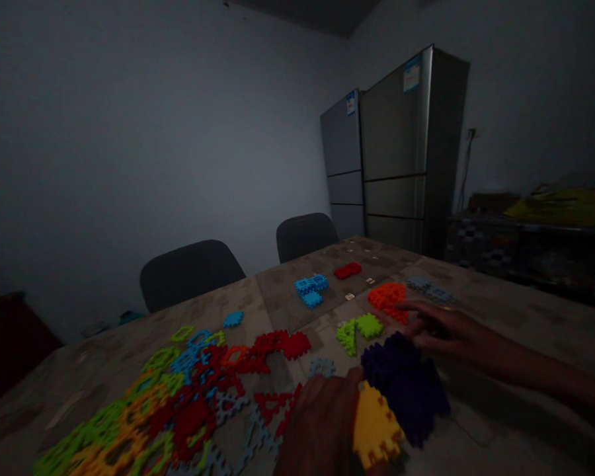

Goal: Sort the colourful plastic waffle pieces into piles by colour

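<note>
My left hand (322, 426) sits at the bottom edge, shut on a yellow interlocking plastic piece (375, 426). A dark purple stack of joined pieces (404, 387) stands just right of that yellow piece. My right hand (439, 327) reaches in from the right, fingers extended and holding nothing, just above the purple stack and beside an orange cluster (387, 301). A green joined shape (357, 332) lies left of those fingers. A large spread of loose red, green, orange and blue pieces (193, 403) covers the table's near left.
The mottled table (287, 297) also holds blue pieces (311, 289), a red piece (348, 270) and grey-blue pieces (429, 289). Dark chairs (191, 274) stand at its far side. Steel-coloured refrigerators (394, 155) stand beyond it, with a cluttered low surface (530, 244) to the right.
</note>
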The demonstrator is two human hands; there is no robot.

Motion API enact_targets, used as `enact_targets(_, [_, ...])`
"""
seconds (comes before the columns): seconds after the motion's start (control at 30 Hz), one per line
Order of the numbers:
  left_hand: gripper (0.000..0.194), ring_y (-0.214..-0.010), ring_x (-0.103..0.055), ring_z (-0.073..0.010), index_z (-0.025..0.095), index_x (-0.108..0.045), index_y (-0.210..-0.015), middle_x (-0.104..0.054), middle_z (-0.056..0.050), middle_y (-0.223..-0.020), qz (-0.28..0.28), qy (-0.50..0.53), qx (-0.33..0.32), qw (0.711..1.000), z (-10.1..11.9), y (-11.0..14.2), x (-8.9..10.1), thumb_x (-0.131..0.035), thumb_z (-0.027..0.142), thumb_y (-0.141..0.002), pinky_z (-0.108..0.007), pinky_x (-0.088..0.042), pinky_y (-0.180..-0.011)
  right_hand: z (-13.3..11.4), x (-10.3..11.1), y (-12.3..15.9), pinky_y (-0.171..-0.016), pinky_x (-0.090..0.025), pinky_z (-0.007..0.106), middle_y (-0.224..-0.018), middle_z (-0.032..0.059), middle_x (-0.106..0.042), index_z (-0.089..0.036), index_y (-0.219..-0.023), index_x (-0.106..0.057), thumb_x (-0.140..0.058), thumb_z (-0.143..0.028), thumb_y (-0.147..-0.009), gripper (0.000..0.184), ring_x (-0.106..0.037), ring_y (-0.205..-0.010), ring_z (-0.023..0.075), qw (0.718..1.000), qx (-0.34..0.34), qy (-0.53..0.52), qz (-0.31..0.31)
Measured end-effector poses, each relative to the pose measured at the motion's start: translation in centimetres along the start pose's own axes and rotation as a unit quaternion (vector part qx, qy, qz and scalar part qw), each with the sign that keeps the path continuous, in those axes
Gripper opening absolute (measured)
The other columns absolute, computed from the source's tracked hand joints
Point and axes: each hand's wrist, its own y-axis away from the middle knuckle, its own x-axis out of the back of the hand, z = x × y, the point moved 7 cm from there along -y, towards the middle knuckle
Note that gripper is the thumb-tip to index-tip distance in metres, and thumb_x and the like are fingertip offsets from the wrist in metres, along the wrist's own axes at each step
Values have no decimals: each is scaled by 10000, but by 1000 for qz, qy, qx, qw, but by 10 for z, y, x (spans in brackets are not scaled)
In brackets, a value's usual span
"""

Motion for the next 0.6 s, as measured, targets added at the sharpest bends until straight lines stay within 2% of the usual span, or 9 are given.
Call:
enact_targets(0.07, [860, -1292, -573, -469, 143, -493, -1543, -628, -236, -1419, -24, -5, -3, 1000, 10, -10, 3, -781, 322, -753, -717, -402, -1116, -27, -20, 4, -814, -620, 376, -1028, 65, -793, -256, -1414, -645, -613, -519, -928, 554, -759, -935, 263, 1000, 13, -21, -9])
enact_targets(0.1, [859, -1281, -578, -462, 146, -491, -1542, -627, -229, -1421, -28, -5, -10, 1000, 16, -14, 5, -764, 279, -738, -717, -407, -1112, -36, -22, 5, -799, -618, 370, -1032, 65, -796, -264, -1392, -662, -625, -497, -917, 530, -758, -908, 257, 1000, 24, -11, 8])
enact_targets(0.17, [842, -1255, -591, -420, 185, -500, -1530, -645, -182, -1402, -13, 2, -31, 999, 30, -24, 14, -732, 211, -721, -671, -434, -1106, -44, -9, 5, -783, -611, 384, -1029, 71, -807, -278, -1364, -685, -647, -466, -883, 517, -756, -869, 266, 996, 44, 28, 68])
enact_targets(0.23, [803, -1276, -573, -388, 227, -512, -1516, -641, -137, -1414, 11, 15, -45, 999, 44, -35, 23, -723, 199, -743, -619, -436, -1121, -37, 18, 3, -787, -598, 405, -1007, 76, -813, -280, -1335, -703, -653, -471, -855, 519, -754, -872, 289, 985, 47, 64, 152])
enact_targets(0.3, [754, -1292, -565, -371, 229, -533, -1498, -638, -120, -1423, 19, 31, -39, 999, 56, -50, 27, -753, 242, -776, -574, -432, -1139, -15, 52, 1, -778, -581, 406, -951, 68, -811, -269, -1259, -736, -650, -486, -823, 494, -751, -862, 298, 966, 17, 78, 245])
enact_targets(0.37, [684, -1225, -610, -350, 206, -599, -1429, -679, -113, -1355, 15, 43, -39, 998, 68, -68, 26, -800, 317, -785, -509, -481, -1095, 16, 83, 3, -729, -556, 389, -818, 46, -788, -266, -1128, -767, -646, -487, -767, 441, -727, -762, 281, 937, -33, 71, 340])
enact_targets(0.4, [622, -1175, -637, -336, 204, -646, -1361, -705, -101, -1300, 13, 46, -45, 998, 75, -78, 24, -817, 346, -779, -470, -514, -1050, 32, 92, 4, -706, -545, 385, -764, 40, -771, -260, -1085, -767, -631, -479, -744, 427, -714, -727, 277, 927, -52, 65, 365])
enact_targets(0.5, [421, -1037, -693, -272, 238, -710, -1179, -748, -43, -1158, -15, 14, -73, 997, 95, -109, 10, -816, 397, -804, -350, -563, -893, 76, 105, 11, -628, -517, 373, -671, 34, -726, -246, -967, -742, -582, -453, -696, 377, -682, -644, 268, 902, -97, 46, 419])
enact_targets(0.6, [443, -1025, -714, -256, 235, -683, -1218, -754, -43, -1176, -77, -62, -70, 993, 105, -139, -14, -811, 438, -845, -305, -564, -845, 109, 101, 24, -608, -514, 365, -677, 39, -725, -242, -955, -713, -533, -449, -707, 369, -690, -644, 269, 870, -128, 18, 475])
